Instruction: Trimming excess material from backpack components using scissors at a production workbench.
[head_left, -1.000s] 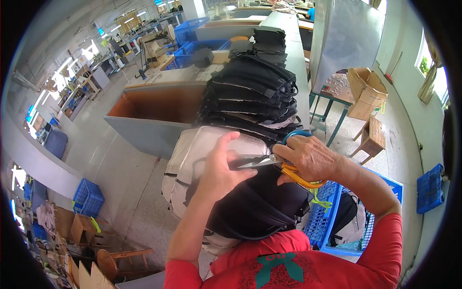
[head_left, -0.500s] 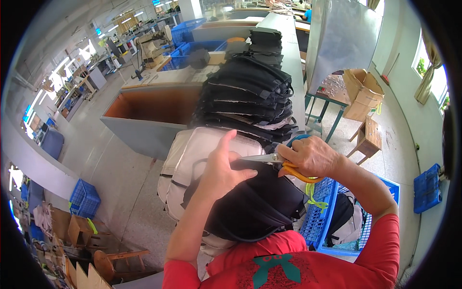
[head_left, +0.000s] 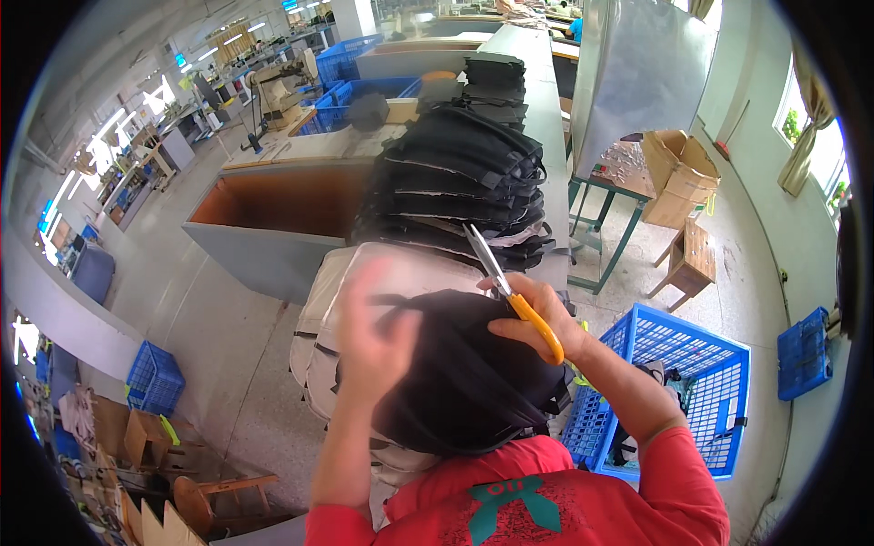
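Note:
My right hand (head_left: 543, 314) grips a pair of scissors (head_left: 536, 329) with an orange handle. Their metal blades tilt up and to the left, away from the cloth. To the left, my left hand (head_left: 375, 341) is blurred, with its thumb and fingers apart and nothing visible in it. Both hands hover around a black fabric bag (head_left: 464, 391) that lies close against my body. Beneath and beyond it are pale beige bags (head_left: 320, 314). Just past these rises a pile of black bags (head_left: 460, 164), stacked flat in several layers.
A blue plastic basket (head_left: 719, 409) with bags in it stands on the floor to my right. Further off are a wooden stool (head_left: 690, 259), a cardboard box (head_left: 678, 177) and a green-legged table (head_left: 619, 173). An open grey bin (head_left: 264, 241) adjoins the pile on the left.
The scissors have swung from pointing left to pointing up and away, and their blades have left my left hand. My left hand has moved left. The view has shifted slightly.

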{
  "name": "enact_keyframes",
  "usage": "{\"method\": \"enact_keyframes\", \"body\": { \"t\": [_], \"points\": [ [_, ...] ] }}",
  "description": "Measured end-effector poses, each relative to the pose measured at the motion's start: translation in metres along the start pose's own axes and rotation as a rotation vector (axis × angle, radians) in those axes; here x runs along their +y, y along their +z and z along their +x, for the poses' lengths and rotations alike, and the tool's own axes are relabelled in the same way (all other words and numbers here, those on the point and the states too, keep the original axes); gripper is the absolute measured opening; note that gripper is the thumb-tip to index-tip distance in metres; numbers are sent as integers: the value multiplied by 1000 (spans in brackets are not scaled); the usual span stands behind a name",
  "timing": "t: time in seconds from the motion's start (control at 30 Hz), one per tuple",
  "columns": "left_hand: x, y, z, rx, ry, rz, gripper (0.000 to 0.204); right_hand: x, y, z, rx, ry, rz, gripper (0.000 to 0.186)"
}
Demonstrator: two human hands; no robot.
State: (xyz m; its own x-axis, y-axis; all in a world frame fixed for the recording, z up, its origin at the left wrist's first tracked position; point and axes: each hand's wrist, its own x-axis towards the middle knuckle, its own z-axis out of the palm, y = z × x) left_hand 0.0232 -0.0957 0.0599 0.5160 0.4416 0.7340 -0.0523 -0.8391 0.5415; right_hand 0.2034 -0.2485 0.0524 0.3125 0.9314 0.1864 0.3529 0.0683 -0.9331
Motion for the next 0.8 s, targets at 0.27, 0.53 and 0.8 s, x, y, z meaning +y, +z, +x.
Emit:
{"method": "enact_keyframes", "body": {
  "t": [0.27,0.53,0.8],
  "points": [
    [-46,-32,-148,177,-1146,-775,50,7,0,0,151,136,162,40],
    [9,-70,-87,295,-691,-703,57,-33,-9,-15,367,-56,414,42],
    [7,-113,54,-25,-463,-354,41,-15,7,-37,278,-153,467,50]
  ]
}}
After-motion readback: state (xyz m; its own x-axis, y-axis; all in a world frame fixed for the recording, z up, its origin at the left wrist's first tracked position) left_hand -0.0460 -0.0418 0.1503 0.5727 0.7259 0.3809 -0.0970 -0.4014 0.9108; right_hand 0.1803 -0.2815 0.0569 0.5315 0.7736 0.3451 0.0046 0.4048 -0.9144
